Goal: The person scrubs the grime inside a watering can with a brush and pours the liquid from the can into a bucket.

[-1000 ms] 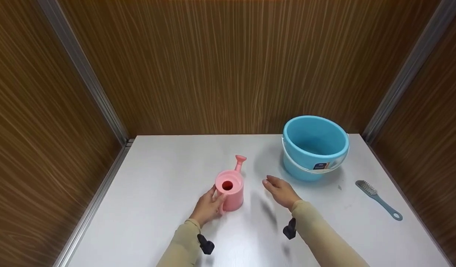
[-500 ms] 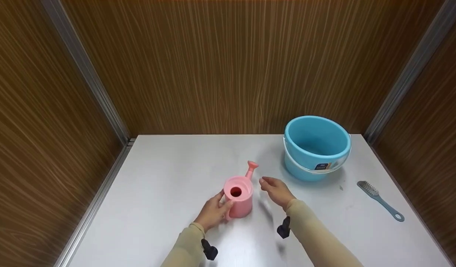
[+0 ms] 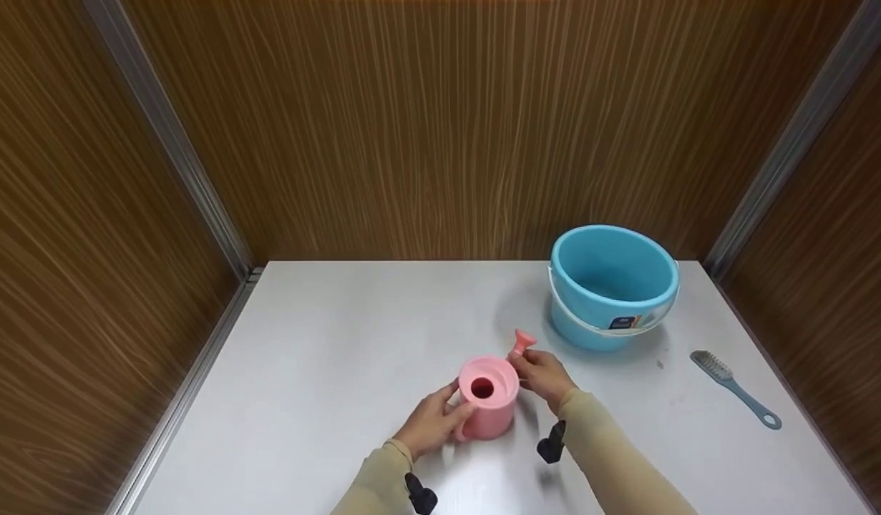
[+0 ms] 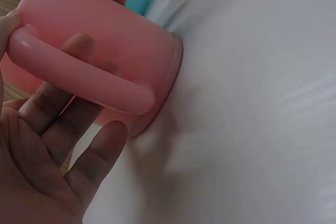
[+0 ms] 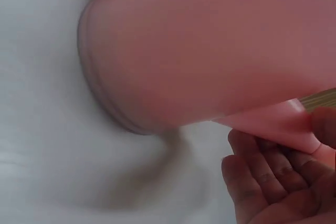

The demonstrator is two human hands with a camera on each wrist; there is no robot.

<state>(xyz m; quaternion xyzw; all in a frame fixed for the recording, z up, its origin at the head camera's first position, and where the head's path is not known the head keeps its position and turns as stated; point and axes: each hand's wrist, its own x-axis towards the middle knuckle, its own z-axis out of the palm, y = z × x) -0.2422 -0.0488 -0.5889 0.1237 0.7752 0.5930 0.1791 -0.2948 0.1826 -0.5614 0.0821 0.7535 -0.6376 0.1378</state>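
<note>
A pink watering can (image 3: 489, 418) with a round hole in its top is upright at the front middle of the table; I cannot tell whether its base touches the surface. My left hand (image 3: 431, 423) grips it on the handle side, thumb near the top rim and fingers reaching past the loop handle (image 4: 79, 72) to the body. On the other side, my right hand (image 3: 544, 375) holds the spout (image 5: 275, 124) between thumb and fingers, below its flared pink head (image 3: 524, 339). The right fingers partly hide the spout in the head view.
Behind my right hand stands a light blue bucket (image 3: 590, 315) with a white handle hanging down its front. A blue-grey brush (image 3: 741, 393) lies by the table's right edge. Wood-grain panels (image 3: 426, 129) wall the white table (image 3: 325, 343) at the back and sides.
My left hand has brought the watering can to the right and nearer to me. My right hand, apart from the can before, has taken hold of its spout. Bucket and brush stay put.
</note>
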